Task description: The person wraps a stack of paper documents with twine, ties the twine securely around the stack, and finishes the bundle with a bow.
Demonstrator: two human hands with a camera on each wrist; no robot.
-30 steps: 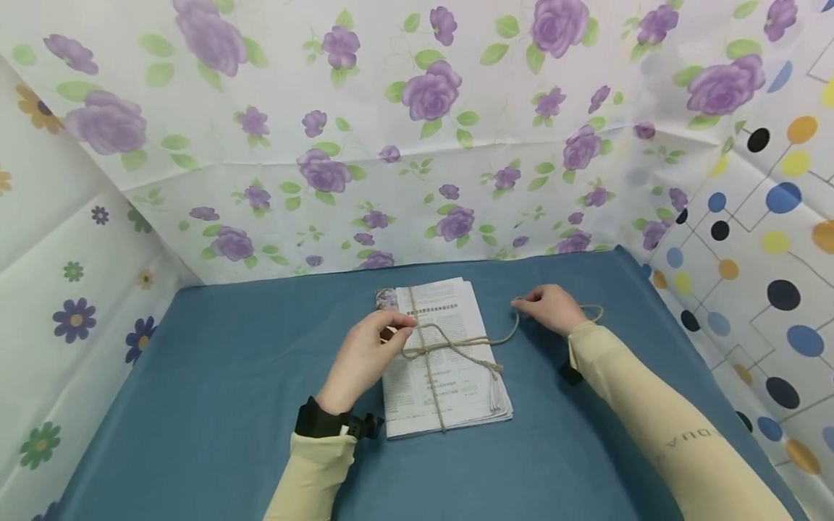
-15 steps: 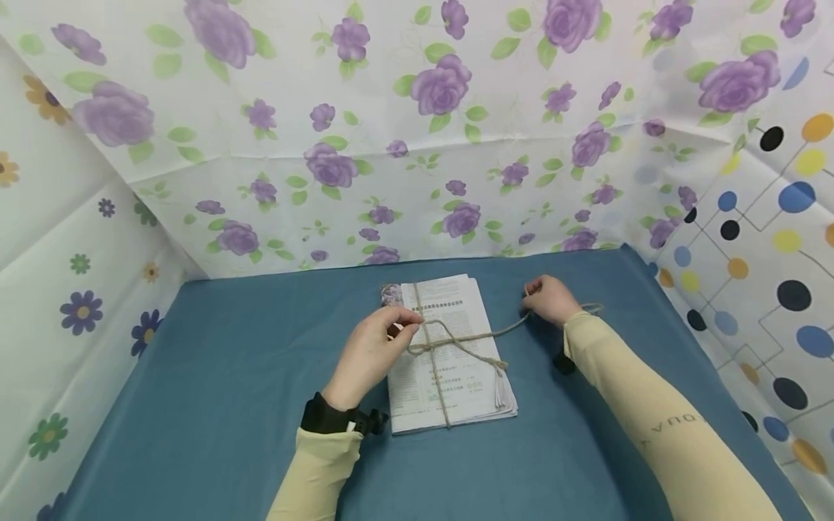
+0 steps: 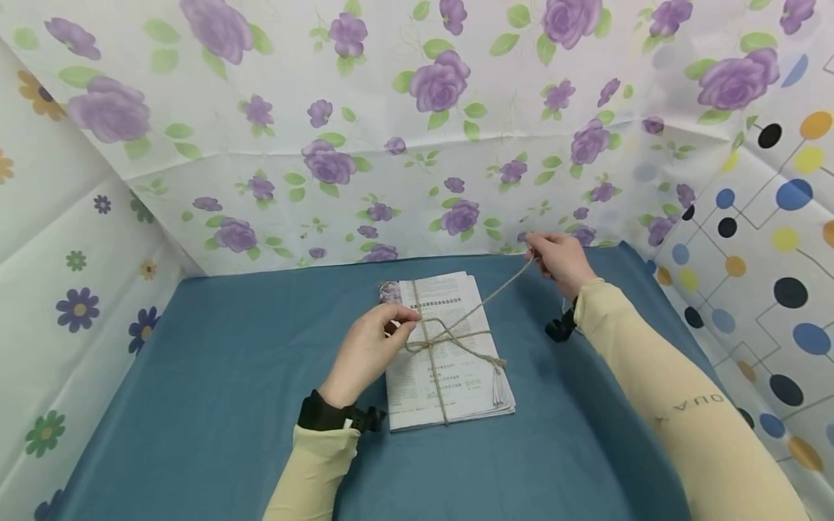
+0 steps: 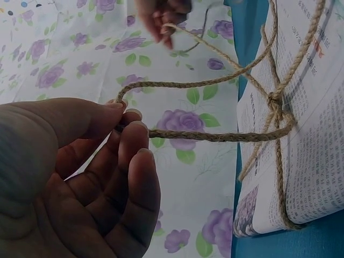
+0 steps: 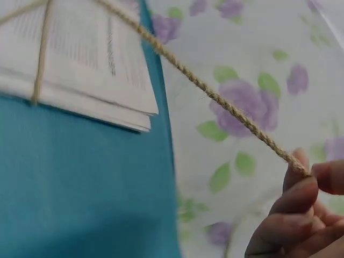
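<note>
A stack of newspapers [image 3: 410, 398] lies on the blue cloth, bound crosswise with brown twine [image 3: 439, 391] that is knotted near the middle. Over the stack's left side, my left hand [image 3: 371, 347] pinches a loop of the twine [image 4: 188, 84] between thumb and fingertips, holding it above the paper. Up and to the right, beyond the stack's far right corner, my right hand [image 3: 562, 262] pinches the twine's other length [image 5: 215, 97], which runs taut from the knot. A loose tail of twine hangs behind the right fingers, blurred in the right wrist view.
Blue cloth [image 3: 228, 398] covers the table around the stack. A white sheet with purple flowers [image 3: 260, 145] hangs along the back edge. Patterned sheets stand at the left [image 3: 65, 239] and the right [image 3: 762, 239]. Both wrists wear black camera straps [image 3: 321, 412].
My right hand has first gone slightly right, then risen up and away from the table, drawing its twine into a taut slant. My left hand keeps its loop in nearly the same place.
</note>
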